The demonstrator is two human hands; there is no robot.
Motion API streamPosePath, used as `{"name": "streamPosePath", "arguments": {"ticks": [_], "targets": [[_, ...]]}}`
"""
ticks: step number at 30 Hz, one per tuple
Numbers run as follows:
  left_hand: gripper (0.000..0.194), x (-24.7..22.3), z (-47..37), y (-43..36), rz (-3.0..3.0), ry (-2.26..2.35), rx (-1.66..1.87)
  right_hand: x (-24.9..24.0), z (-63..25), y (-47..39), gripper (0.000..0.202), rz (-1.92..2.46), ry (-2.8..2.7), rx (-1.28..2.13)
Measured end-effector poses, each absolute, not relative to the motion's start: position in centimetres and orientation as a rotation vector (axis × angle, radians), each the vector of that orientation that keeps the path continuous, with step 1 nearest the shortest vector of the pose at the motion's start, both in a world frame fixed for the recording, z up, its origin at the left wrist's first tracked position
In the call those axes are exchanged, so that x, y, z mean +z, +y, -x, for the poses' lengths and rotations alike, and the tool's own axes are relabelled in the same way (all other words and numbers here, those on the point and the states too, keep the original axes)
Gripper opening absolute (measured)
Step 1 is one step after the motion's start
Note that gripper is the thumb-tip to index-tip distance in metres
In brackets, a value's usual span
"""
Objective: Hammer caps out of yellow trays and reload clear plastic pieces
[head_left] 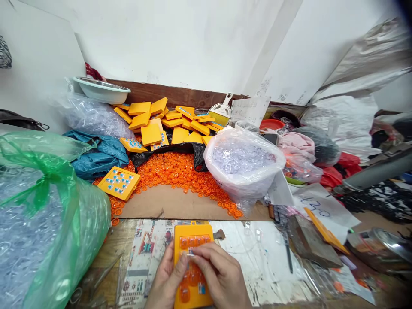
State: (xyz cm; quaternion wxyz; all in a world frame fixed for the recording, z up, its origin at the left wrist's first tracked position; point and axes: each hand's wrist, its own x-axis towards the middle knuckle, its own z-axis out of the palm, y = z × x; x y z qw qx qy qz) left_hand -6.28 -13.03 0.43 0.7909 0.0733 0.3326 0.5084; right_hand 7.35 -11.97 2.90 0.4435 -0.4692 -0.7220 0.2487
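Note:
A yellow plastic panel (pixel 193 230) with a small hanging loop at its top stands upright near the front edge of the view. Orange clear-topped rings sit in rows in it, and a few slots show blue and white bits. My left hand (pixel 169 274) is closed around the panel's left side, its thumb on the front. Over the panel's middle, my right hand (pixel 222 270) has thumb and index finger pinched on a small clear piece, mostly hidden by the fingertips.
Loose orange rings (pixel 174 169) are heaped behind on cardboard (pixel 167 201). Yellow panels (pixel 151 134) are piled beyond them. A white bag (pixel 247 184) of clear pieces stands right of the heap; a green bag (pixel 80 214) fills the left. A dark pen-like tool (pixel 288 253) lies right.

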Motion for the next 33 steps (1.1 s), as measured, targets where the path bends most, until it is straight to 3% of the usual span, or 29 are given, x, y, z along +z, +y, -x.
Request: {"name": "streamPosePath", "arguments": {"ticks": [5,7,9,12,14,17,22,25,27,33], "targets": [[0.05,1.0,5.8,-13.2,-0.247,0.824,1.181,2.0,-6.9,-12.7,0.026,1.15,-1.827,0.281],[0.051,1.1,5.9,-13.3,-0.279,0.883,1.193,1.5,-6.5,-12.9,0.022,1.279,-1.669,0.188],[0.056,1.1,5.9,-13.4,-0.317,0.935,1.21,1.3,-6.3,-12.9,0.032,1.413,-1.417,0.396],[0.072,0.8,5.9,-13.7,-0.433,1.047,1.222,1.8,-6.3,-12.5,0.071,1.336,-1.092,1.108],[0.078,0.6,5.9,-13.9,-0.557,1.154,1.226,2.6,-6.4,-12.2,0.07,1.226,-0.949,1.429],[0.074,0.3,5.8,-14.0,-0.672,1.282,1.24,3.4,-6.3,-12.0,0.057,1.205,-0.828,1.489],[0.061,0.4,5.0,-13.7,-0.594,1.218,1.264,2.8,-6.0,-12.3,0.056,1.215,-0.836,1.439],[0.058,0.8,4.7,-13.4,-0.398,1.047,1.207,2.4,-8.7,-11.6,0.056,1.488,-1.207,1.195],[0.055,1.2,4.9,-13.1,-0.264,0.957,1.157,2.5,-12.4,-10.2,0.054,1.775,-1.436,0.826],[0.054,2.4,6.1,-12.2,-0.012,1.007,1.062,1.7,-24.4,-2.7,0.031,2.345,-1.445,0.073]]}}
